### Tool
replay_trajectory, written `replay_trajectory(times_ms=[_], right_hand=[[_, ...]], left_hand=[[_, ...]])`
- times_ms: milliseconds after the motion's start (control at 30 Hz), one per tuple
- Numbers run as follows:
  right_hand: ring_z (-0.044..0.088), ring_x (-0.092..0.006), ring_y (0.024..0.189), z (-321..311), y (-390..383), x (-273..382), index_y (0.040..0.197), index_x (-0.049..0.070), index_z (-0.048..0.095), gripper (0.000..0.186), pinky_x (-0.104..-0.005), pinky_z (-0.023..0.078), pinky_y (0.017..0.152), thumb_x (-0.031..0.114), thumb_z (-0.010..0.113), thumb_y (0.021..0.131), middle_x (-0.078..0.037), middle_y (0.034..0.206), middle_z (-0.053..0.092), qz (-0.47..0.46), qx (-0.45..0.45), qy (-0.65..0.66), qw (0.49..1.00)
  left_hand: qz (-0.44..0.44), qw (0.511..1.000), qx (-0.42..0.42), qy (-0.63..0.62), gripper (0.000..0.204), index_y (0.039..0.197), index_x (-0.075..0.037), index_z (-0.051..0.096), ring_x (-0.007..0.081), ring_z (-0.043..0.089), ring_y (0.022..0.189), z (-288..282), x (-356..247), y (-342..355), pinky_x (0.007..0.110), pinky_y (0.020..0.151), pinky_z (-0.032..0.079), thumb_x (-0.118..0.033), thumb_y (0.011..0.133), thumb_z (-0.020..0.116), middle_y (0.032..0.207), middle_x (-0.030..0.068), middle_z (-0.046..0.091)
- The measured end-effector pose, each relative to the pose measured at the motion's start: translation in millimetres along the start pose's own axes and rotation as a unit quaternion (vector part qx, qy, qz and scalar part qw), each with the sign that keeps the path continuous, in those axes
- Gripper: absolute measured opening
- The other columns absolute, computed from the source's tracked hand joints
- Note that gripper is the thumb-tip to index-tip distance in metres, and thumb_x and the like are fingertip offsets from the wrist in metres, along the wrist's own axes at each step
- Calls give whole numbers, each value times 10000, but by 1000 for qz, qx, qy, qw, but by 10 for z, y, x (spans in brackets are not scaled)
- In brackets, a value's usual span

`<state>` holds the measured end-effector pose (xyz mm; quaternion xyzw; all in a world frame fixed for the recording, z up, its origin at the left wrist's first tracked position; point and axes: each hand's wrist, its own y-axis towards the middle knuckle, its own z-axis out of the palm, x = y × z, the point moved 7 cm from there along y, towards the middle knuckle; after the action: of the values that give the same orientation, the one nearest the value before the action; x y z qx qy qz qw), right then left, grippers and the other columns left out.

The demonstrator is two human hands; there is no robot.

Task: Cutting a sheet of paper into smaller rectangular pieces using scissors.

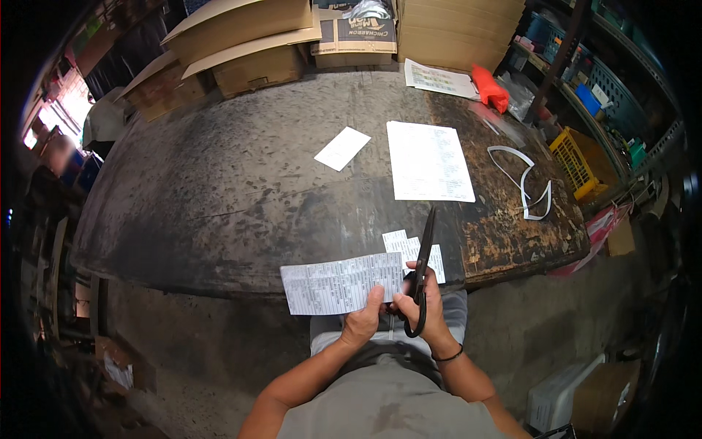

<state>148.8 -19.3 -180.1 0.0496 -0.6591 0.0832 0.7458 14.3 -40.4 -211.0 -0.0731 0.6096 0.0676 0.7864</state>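
At the near edge of the bench (219,197) our left hand (363,322) holds a printed strip (340,284), with our right hand (424,307) and the scissors (423,271) just right of it. Cut slips (404,244) lie behind; farther back a sheet (428,161), a card (342,148) to its left, and boxes (248,44) along the far edge.

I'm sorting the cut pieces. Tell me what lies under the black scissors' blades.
Under the black scissors in the right hand, small printed paper slips lie on the dark worn table. The blades cover part of them, so their number stays unclear.
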Motion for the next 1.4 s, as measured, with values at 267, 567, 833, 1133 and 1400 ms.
replay_trajectory(times_ms=[267,567,833,1133,1400], right_hand=[[525,-71,652,-109,28,247,1275,37,389,535,-215,489,589,-2,604,787,2,821,465,-33,-4,9,999],[523,-77,608,-184,-101,74,1258,17,396,635,-212,455,550,398,672,832,-27,832,519,-32,22,2,999],[544,-73,630,-79,-466,-306,1302,13,337,800,-211,434,559,638,516,836,-37,853,544,43,101,-61,992],[540,-82,638,-45,-497,-349,1300,12,346,804,-218,444,562,647,506,835,-45,853,544,53,112,-49,991],[528,-78,632,24,-529,-294,1308,19,355,786,-216,437,561,641,495,847,-37,838,540,64,128,-92,985]], left_hand=[[10,1000,-3,-25,240,1081,31,559,126,594,682,-181,-119,1,254,585,511,-160,945,506,886,81,631],[-12,996,-83,-36,302,1072,7,560,158,591,696,-266,-273,193,305,635,511,-261,945,502,890,104,621],[-62,985,-117,-109,312,1068,-18,567,146,567,664,-318,-128,374,288,546,514,-296,927,547,857,81,603],[-48,985,-123,-108,252,1034,-54,578,122,550,636,-275,-162,379,260,525,477,-281,923,578,826,41,606],[-40,984,-124,-117,236,1030,-60,579,117,548,638,-200,-158,401,264,559,473,-271,927,574,834,33,609]])
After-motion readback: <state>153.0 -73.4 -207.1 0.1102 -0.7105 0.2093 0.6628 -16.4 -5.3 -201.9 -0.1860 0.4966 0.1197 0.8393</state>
